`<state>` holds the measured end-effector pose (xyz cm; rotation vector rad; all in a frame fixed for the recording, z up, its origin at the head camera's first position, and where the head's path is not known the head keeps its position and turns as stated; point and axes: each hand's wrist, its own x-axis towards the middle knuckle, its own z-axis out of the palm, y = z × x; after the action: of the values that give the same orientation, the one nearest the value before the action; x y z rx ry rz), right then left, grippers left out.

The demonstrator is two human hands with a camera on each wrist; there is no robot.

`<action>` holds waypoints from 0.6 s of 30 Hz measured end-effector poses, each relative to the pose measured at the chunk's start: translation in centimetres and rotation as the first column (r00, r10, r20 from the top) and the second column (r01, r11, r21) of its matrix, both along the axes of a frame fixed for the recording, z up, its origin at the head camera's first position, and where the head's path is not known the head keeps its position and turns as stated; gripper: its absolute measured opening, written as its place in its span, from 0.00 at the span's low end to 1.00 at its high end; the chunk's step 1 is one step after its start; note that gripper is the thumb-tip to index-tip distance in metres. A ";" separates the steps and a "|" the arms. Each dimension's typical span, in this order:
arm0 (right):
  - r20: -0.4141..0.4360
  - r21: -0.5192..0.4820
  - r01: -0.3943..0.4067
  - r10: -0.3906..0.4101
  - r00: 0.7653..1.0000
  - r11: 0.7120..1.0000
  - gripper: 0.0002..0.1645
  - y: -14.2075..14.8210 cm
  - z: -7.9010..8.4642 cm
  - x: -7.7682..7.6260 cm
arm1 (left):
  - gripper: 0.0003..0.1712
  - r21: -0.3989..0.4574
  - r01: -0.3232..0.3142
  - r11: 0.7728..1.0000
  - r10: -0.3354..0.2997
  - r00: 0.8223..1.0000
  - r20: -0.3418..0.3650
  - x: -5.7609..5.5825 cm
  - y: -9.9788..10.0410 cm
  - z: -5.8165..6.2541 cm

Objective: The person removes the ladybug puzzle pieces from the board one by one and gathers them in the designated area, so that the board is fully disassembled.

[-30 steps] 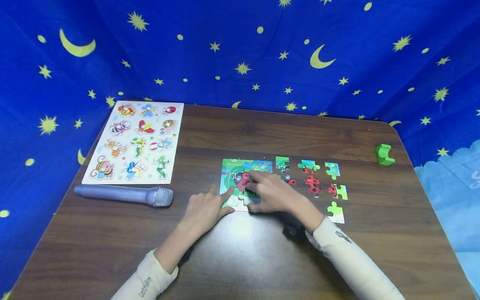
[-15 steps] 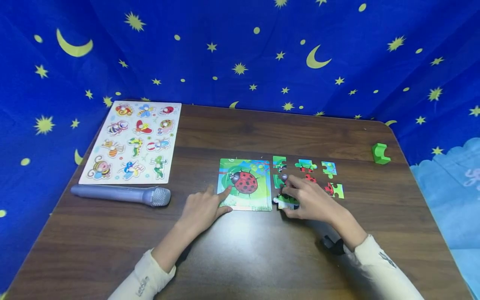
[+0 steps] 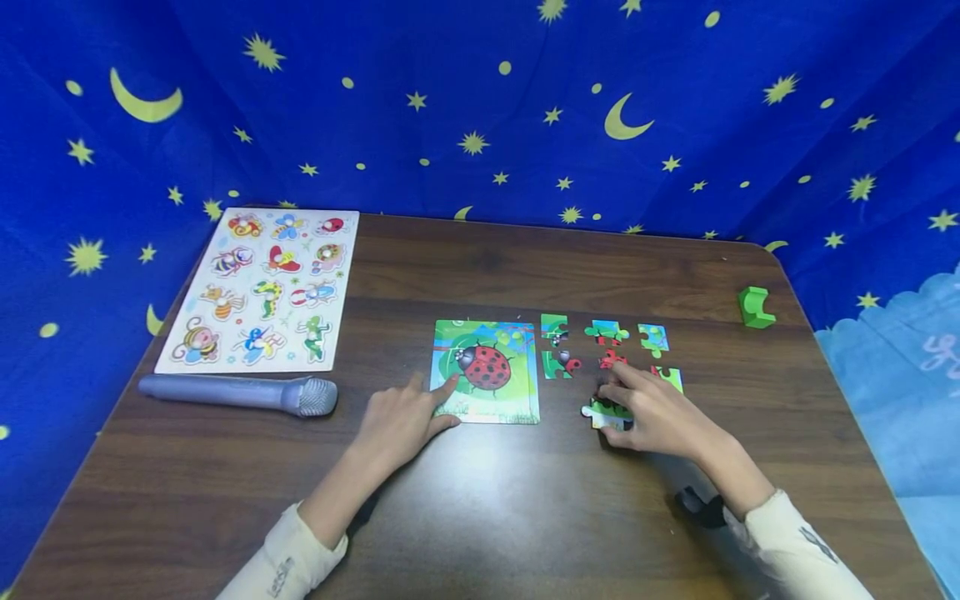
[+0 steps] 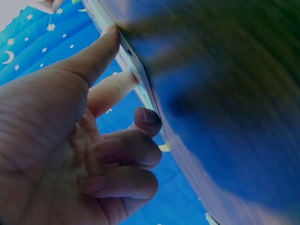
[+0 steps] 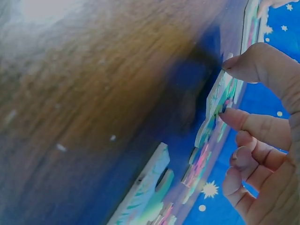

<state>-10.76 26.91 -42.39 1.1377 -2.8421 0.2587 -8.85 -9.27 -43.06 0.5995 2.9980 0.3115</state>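
Note:
The ladybug puzzle board (image 3: 486,367) lies flat on the table, its whole ladybug picture showing. My left hand (image 3: 397,425) rests at its left edge, with index finger and thumb extended onto the board and the other fingers loosely bent in the left wrist view. To the right of the board, my right hand (image 3: 656,408) pinches a grassy jigsaw piece (image 3: 606,415) between thumb and index finger. In the right wrist view this piece (image 5: 218,96) sits low at the tabletop. Several other jigsaw pieces (image 3: 555,364) lie in rows beyond it, some partly covered by the hand.
An insect peg puzzle (image 3: 258,292) lies at the back left, with a grey toy microphone (image 3: 240,393) along its front edge. A green arch block (image 3: 756,307) stands near the table's right edge. A blue starry curtain (image 3: 420,83) hangs behind the table.
My right hand has moved right from the board, bringing the grassy piece off it to the other loose pieces. The ladybug picture is now uncovered. My left hand stays at the board.

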 end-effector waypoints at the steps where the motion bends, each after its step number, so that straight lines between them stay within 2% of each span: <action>1: 0.005 0.001 0.003 -0.003 1.000 1.000 0.24 0.1 -0.1 0.0 | 0.33 -0.002 0.001 1.000 -0.001 1.000 -0.002 0.0 0.0 0.0; 10: 0.003 -0.032 0.002 -0.002 1.000 0.999 0.30 -1.0 0.2 -0.1 | 0.34 -0.021 0.017 1.000 -0.018 0.999 -0.049 -0.2 0.0 0.3; 15: 0.024 -0.055 -0.051 0.052 0.998 0.997 0.30 -3.4 0.7 -0.6 | 0.34 -0.003 0.040 0.999 -0.040 0.997 -0.065 -0.5 -0.4 0.6; 18: 0.026 -0.058 -0.090 0.092 0.995 0.994 0.30 -5.5 0.9 -1.1 | 0.38 -0.012 0.029 0.999 -0.030 0.998 -0.055 -0.7 -0.8 0.8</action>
<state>-11.82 21.42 -41.48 1.2643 -2.7917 0.3610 -9.54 -10.07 -42.21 0.6616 3.0379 0.2809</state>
